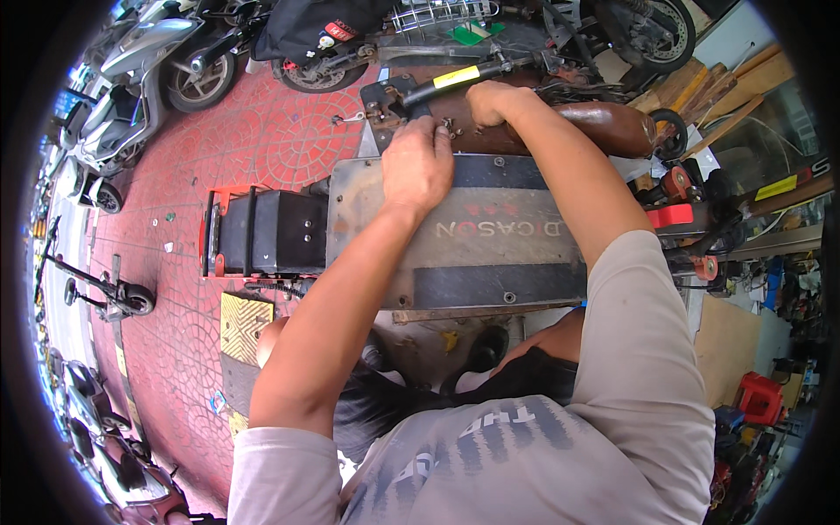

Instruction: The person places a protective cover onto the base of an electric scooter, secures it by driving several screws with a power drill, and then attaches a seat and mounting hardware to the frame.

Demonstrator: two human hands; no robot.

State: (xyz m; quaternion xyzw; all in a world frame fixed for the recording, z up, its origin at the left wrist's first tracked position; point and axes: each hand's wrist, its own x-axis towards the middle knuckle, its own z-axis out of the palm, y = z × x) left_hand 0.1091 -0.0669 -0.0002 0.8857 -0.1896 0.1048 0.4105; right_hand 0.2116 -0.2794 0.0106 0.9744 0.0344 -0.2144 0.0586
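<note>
An electric scooter deck (499,232) lies across in front of me, dusty grey and black, with bolts along its edges. Over its far left edge lies my left hand (418,164), fingers stretched forward and holding nothing that I can see. Small loose screws (451,128) sit by its fingertips on a brown surface. Farther right, my right hand (492,103) is closed above that surface, its fingertips turned away and hidden. Just beyond both hands runs a black tube with a yellow label (457,77). A brown leather-like seat (604,127) is beside my right forearm.
A black box with a red frame (276,232) adjoins the deck's left end. A wrench (348,117) lies on red paving. Parked motorbikes (153,52) line the left side. Wood strips (713,96) and a red stool (759,398) are at the right.
</note>
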